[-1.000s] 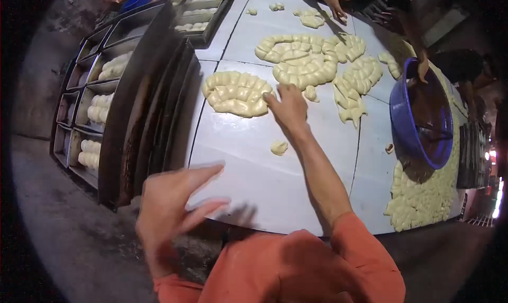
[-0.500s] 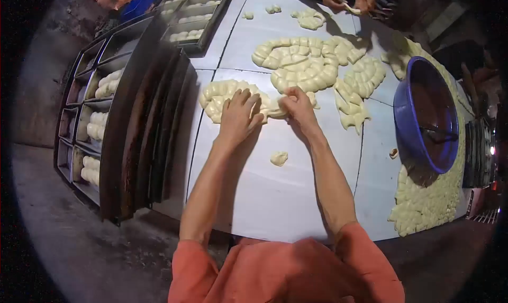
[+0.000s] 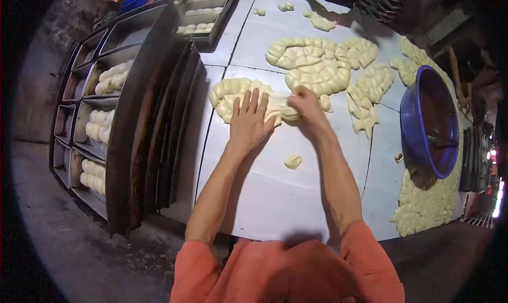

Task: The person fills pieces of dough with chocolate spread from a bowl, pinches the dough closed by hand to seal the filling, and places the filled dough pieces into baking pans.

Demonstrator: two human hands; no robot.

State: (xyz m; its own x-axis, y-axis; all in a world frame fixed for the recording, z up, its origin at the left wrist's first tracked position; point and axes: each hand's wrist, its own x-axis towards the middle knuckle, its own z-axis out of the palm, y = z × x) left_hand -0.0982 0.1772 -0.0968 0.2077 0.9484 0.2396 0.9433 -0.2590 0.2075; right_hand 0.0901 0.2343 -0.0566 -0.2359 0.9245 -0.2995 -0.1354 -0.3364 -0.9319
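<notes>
The left hand (image 3: 248,124) presses flat with its fingers a little spread on the dough (image 3: 227,93), which extends beyond its fingertips and stretches to the right hand (image 3: 311,110), its fingers curled shut on the dough's pulled end, above the table (image 3: 264,197).

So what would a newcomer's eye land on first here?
Probably the two hands mid-table: the left hand flat on a lumpy dough piece, the right hand gripping its stretched end. Next, the big purple tub at the table's right, beside a wide dough sheet. Then the dark, compartmented pans at left, some holding dough.
</notes>
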